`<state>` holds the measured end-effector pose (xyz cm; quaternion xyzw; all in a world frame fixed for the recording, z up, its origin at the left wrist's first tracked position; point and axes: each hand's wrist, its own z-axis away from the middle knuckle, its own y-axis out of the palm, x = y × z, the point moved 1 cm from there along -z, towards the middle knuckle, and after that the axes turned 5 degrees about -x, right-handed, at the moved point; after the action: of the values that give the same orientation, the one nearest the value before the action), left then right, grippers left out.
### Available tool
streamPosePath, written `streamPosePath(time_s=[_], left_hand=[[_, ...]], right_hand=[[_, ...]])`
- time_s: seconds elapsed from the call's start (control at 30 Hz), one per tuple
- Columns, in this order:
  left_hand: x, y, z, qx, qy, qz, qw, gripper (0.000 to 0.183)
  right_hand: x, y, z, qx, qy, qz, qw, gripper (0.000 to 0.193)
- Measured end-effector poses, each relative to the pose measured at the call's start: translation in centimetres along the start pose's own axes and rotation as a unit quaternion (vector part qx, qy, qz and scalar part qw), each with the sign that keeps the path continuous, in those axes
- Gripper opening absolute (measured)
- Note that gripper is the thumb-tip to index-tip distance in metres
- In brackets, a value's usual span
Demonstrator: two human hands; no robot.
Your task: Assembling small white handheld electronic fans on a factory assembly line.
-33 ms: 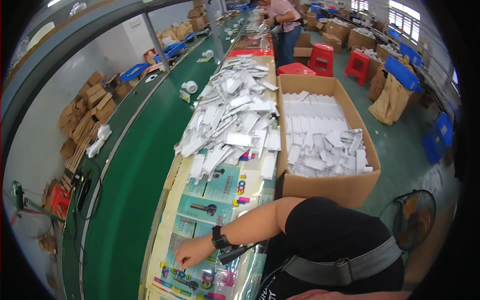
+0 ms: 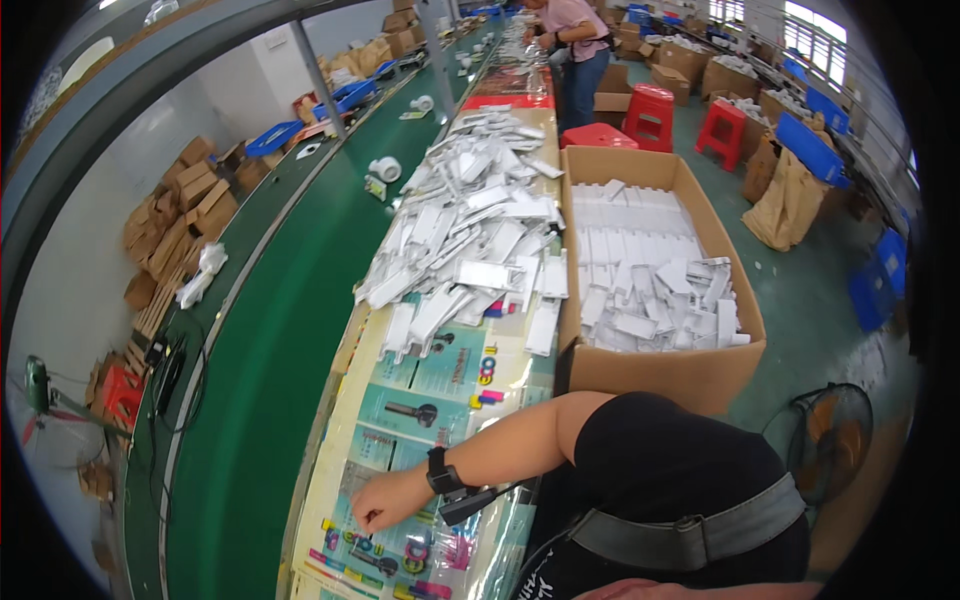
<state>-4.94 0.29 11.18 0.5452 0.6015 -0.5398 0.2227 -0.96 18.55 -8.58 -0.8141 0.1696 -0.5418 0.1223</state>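
Note:
My right hand (image 2: 391,501) reaches across from the lower right, with a black band on its wrist. Its fingers are curled together over printed sheets (image 2: 400,408) under a clear cover on the long work table. What they hold, if anything, is hidden. Ahead of the hand, a large heap of white rectangular plastic parts (image 2: 470,215) covers the table. Only a strip of my left arm (image 2: 690,590) shows at the lower edge; the left hand is out of the picture.
A cardboard box (image 2: 670,375) beside the table holds white parts, some in rows, some loose. A green conveyor belt (image 2: 270,330) runs along the left, carrying small white devices (image 2: 385,169). Red stools (image 2: 718,135) and a person (image 2: 575,40) are farther off; a fan (image 2: 835,435) stands lower right.
The whole view has shifted slightly, so things appear a little farther right. My right hand stays curled at the same place over the sheets.

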Motion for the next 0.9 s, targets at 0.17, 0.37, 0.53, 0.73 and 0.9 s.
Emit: streamPosePath(time_s=[0.17,0.37,0.53,0.73,0.9], left_hand=[[-0.6,0.7,-1.1,-0.072,0.023,-0.043,0.996,0.025],[-0.6,0.3,-0.6,-0.054,-0.004,-0.039,0.998,0.026],[0.1,-0.6,-1.1,-0.013,-0.011,-0.035,0.999,0.024],[5.3,-2.5,0.1,-0.061,-0.225,0.035,0.972,0.021],[13.1,-2.0,-0.2,-0.228,-0.335,0.143,0.903,0.021]], right_hand=[[-0.1,-0.7,0.6,-0.015,0.004,0.007,1.000,0.010],[0.3,-0.7,0.5,-0.017,0.020,-0.012,1.000,0.013],[0.9,-0.9,0.5,-0.012,0.048,-0.018,0.999,0.014],[-0.1,-4.2,-2.5,0.019,0.136,-0.010,0.990,0.014],[1.1,-16.8,-6.6,-0.101,0.039,0.257,0.960,0.013]])
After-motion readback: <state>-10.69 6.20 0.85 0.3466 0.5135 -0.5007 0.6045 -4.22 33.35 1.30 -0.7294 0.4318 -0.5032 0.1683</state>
